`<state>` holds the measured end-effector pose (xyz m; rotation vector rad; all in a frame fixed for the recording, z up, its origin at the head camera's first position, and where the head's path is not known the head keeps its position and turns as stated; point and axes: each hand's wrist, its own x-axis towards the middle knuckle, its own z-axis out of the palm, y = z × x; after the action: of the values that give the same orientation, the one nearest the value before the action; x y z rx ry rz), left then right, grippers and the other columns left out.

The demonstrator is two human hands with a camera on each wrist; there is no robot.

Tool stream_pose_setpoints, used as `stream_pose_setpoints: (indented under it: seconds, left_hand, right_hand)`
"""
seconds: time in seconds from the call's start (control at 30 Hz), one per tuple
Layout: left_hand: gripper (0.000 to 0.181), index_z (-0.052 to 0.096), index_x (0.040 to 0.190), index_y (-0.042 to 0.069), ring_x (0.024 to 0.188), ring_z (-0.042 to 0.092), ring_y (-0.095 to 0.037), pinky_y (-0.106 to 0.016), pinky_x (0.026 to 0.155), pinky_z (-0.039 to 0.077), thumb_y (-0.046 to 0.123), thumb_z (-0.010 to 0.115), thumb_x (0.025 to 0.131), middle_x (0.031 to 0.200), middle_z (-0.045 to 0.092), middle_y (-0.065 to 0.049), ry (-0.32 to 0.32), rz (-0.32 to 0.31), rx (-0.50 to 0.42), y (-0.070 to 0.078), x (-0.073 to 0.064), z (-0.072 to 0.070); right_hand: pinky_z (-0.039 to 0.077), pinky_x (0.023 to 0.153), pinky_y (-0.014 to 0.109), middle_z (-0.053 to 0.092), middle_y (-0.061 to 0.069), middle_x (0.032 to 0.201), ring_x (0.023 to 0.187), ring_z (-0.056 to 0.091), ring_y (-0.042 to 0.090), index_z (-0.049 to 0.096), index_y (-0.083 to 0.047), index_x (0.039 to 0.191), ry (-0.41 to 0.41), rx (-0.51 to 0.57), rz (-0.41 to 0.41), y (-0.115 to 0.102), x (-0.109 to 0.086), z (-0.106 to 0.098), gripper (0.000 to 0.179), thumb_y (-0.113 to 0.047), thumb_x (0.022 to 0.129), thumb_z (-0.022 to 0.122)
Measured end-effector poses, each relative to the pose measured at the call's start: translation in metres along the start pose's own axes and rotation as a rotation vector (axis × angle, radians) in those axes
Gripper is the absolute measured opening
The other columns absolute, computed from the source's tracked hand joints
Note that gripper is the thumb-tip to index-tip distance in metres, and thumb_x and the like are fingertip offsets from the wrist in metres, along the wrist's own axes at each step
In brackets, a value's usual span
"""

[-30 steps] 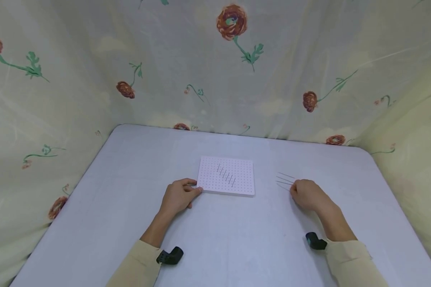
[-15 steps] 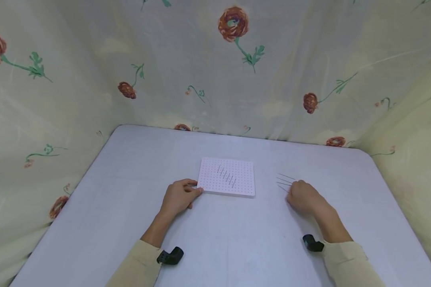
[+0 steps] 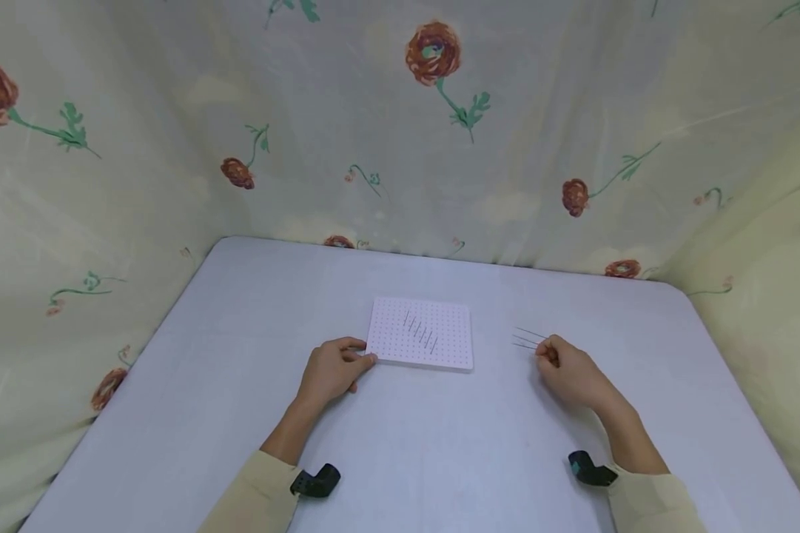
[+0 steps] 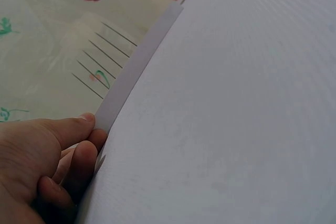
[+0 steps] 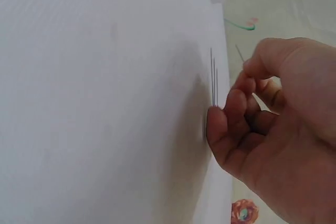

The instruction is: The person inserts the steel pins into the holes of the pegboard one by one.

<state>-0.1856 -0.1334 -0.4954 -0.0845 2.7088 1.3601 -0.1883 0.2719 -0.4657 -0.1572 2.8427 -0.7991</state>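
A white pegboard (image 3: 449, 334) with rows of small holes lies on the table. Several thin dark rods (image 3: 420, 330) stand upright in it in a slanting row. My left hand (image 3: 333, 368) pinches its near left corner, thumb at the top edge and fingers at the side. To the right of the board, my right hand (image 3: 568, 371) is low over the table, thumb and forefinger pinching one thin metal rod (image 5: 239, 53), whose end sticks out past them. More loose rods (image 5: 213, 80) lie on the table beside its curled fingers, which partly hide them.
A white cloth covers the table (image 3: 413, 444). Behind it and at both sides hangs a pale curtain (image 3: 373, 111) with printed flowers. Black camera mounts (image 3: 316, 481) sit at both sleeve cuffs.
My right hand has turned and risen slightly, its thumb and forefinger now visible in a pinch. The loose rods have shifted slightly. My left hand stays at the board's corner.
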Motion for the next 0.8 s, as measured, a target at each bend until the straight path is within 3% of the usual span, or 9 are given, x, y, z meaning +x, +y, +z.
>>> stream_pose_setpoints:
  seconds: [0.2,0.4,0.5,0.6,0.7,0.8]
  left_hand:
    - [0.043,0.069,0.126,0.008,0.042,0.057,-0.013,-0.026,0.053,0.041,0.033,0.076,0.092,0.080,0.077,-0.001,0.004,-0.003,0.003,0.000,-0.001,0.001]
    - [0.043,0.069,0.127,0.008,0.042,0.058,-0.013,-0.026,0.051,0.039,0.033,0.076,0.092,0.078,0.077,0.000,0.009,-0.002,0.002,-0.001,0.001,0.002]
    - [0.044,0.069,0.127,0.008,0.042,0.058,-0.013,-0.026,0.051,0.040,0.033,0.076,0.092,0.078,0.077,0.000,0.008,0.000,0.004,-0.001,0.001,0.002]
    - [0.044,0.069,0.127,0.009,0.042,0.058,-0.013,-0.026,0.052,0.040,0.033,0.077,0.092,0.078,0.077,0.000,0.004,-0.004,0.007,-0.001,0.001,0.002]
    - [0.043,0.069,0.127,0.009,0.042,0.057,-0.013,-0.026,0.052,0.039,0.033,0.077,0.092,0.078,0.077,0.000,0.004,-0.008,0.009,-0.002,0.001,0.002]
    - [0.042,0.069,0.127,0.009,0.042,0.057,-0.013,-0.025,0.051,0.039,0.032,0.076,0.092,0.078,0.077,0.000,0.007,-0.009,0.007,-0.002,0.001,0.002]
  right_hand:
    - [0.044,0.078,0.034,0.067,0.011,0.100,0.089,0.057,0.023,0.064,-0.003,0.114,0.064,0.066,0.051,-0.017,-0.003,-0.007,0.023,-0.018,0.104,0.049]
    - [0.042,0.071,0.032,0.064,0.012,0.100,0.086,0.054,0.023,0.061,-0.004,0.110,0.066,0.101,0.095,-0.024,-0.004,-0.009,0.035,-0.037,0.106,0.052]
    - [0.042,0.073,0.031,0.064,0.016,0.109,0.095,0.056,0.028,0.059,-0.005,0.108,0.113,0.132,0.114,-0.027,-0.004,-0.008,0.040,-0.043,0.105,0.052]
    - [0.045,0.077,0.027,0.066,0.020,0.122,0.110,0.059,0.031,0.059,-0.004,0.104,0.165,0.212,0.127,-0.028,-0.004,-0.008,0.037,-0.040,0.105,0.054]
    - [0.048,0.079,0.017,0.067,0.018,0.131,0.115,0.064,0.021,0.060,-0.004,0.099,0.196,0.326,0.137,-0.030,-0.004,-0.007,0.033,-0.037,0.103,0.058]
    - [0.051,0.077,0.012,0.072,0.013,0.126,0.101,0.068,0.003,0.060,-0.003,0.100,0.216,0.431,0.145,-0.034,-0.002,-0.007,0.032,-0.036,0.101,0.062]
